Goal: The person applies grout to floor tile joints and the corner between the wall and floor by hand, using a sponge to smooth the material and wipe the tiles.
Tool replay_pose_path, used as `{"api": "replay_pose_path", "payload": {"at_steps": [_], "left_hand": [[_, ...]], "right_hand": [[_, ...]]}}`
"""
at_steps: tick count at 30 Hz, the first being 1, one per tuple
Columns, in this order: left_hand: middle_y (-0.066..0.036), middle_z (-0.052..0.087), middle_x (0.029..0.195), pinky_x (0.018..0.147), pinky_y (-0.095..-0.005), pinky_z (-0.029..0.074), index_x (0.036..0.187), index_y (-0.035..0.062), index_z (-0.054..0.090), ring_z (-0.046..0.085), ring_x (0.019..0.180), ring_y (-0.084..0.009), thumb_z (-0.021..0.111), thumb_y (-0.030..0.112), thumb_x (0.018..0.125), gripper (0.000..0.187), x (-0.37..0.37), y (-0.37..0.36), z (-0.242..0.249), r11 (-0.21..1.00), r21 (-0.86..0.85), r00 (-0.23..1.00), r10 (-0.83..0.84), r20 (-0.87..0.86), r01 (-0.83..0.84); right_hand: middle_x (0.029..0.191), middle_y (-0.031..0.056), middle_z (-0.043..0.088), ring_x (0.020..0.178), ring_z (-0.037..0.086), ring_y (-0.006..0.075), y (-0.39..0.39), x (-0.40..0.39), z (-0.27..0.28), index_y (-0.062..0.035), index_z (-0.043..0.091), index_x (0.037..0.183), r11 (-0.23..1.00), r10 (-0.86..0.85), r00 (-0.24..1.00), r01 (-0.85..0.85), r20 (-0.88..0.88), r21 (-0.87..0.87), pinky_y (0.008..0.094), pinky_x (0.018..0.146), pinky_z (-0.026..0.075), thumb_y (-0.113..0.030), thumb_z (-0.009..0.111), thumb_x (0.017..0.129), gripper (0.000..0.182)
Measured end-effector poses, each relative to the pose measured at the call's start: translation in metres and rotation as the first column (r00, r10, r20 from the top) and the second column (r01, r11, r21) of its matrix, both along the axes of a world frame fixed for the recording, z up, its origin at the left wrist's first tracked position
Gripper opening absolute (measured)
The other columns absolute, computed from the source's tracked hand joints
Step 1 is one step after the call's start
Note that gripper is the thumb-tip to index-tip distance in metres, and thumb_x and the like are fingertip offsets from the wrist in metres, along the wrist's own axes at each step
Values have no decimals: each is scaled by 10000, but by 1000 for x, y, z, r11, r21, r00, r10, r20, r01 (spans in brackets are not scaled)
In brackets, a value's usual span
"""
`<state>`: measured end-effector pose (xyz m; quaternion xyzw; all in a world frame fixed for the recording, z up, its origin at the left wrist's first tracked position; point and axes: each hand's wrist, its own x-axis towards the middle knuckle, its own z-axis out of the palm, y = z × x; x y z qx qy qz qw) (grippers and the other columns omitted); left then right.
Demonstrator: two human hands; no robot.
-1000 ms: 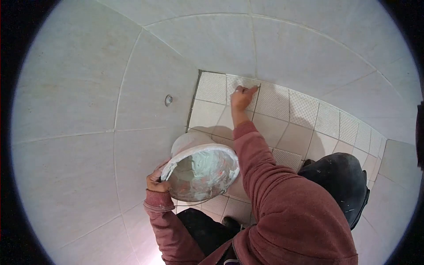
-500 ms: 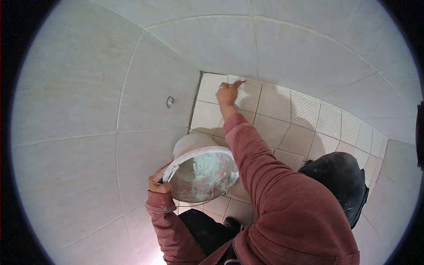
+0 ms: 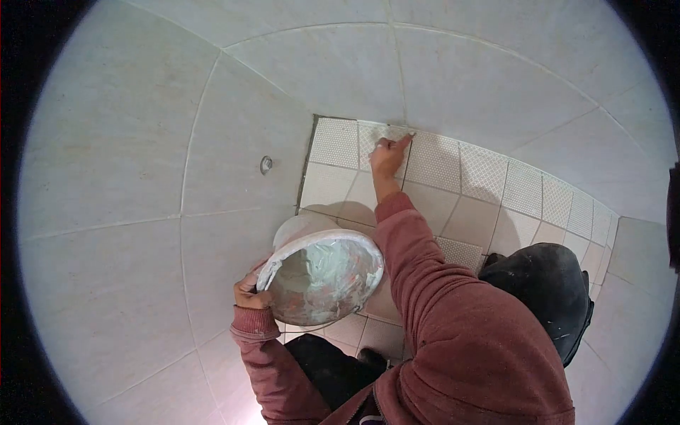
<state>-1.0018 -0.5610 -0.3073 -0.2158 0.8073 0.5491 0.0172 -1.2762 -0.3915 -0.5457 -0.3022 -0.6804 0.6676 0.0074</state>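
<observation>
My left hand (image 3: 251, 289) is closed on the near-left rim of a white plastic bucket (image 3: 296, 228), which is tipped so its mouth faces me. Inside, pale greenish-white paste (image 3: 326, 265) coats the wall and the bottom. My right hand (image 3: 387, 157) is at the foot of the far wall, its index finger stretched out to the joint where the textured floor tiles (image 3: 435, 164) meet the wall. The other fingers are curled and partly hidden. White smears show on the fingers, and no tool is visible in this hand.
Large pale wall tiles (image 3: 489, 85) rise ahead, with more on the left. A small round metal fitting (image 3: 266, 165) sticks out of the left wall. Dark, unfilled gaps run along the left floor edge. My bent knee (image 3: 542, 297) is at the right.
My right hand has slid to the right along the wall-floor joint. The bucket stays in my left hand, turned slightly more toward me.
</observation>
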Motion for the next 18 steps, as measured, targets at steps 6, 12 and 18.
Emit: {"api": "replay_pose_path", "payload": {"at_steps": [6,12,18], "left_hand": [[-43,604,960,816,-270,415,1039,-3,585,549,876,-143,422,-106,511,563,0,-2,-1,1000,3,1000,2,18,-2],[-45,608,948,811,-269,416,1030,2,591,554,867,-148,435,-99,516,547,-2,4,4,999,-51,999,9,32,-8],[-120,571,1059,891,-306,368,1005,-13,602,521,990,-195,452,-70,495,534,-3,8,6,999,-2,995,47,84,-47]], "right_hand": [[983,264,543,927,537,359,-45,-20,16,70,34,1315,997,49,997,-44,67,-67,339,854,392,-74,561,731,800],[852,264,577,914,535,368,-46,-9,39,130,19,1284,904,426,904,-424,32,-51,360,835,402,-129,530,746,785],[749,190,608,721,601,296,-45,-26,-5,131,14,1277,956,258,961,-269,100,118,319,678,468,-158,492,743,773]]}}
